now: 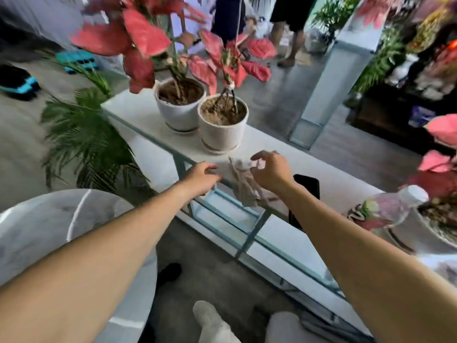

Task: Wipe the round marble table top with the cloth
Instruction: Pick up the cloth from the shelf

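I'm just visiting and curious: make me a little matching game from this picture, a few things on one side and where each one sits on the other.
Things:
1. cloth
2. round marble table top
3. black phone
4. plastic bottle

Places:
A. lower left, beneath the left forearm
B. far right of the long shelf, lying tilted
C. between the left hand and the right hand
D. on the shelf, just right of the right wrist

Pairs: 1-C, 2-A, 3-D, 4-B

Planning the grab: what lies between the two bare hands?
In the head view, the crumpled pale cloth on the long white shelf, between left hand and right hand.
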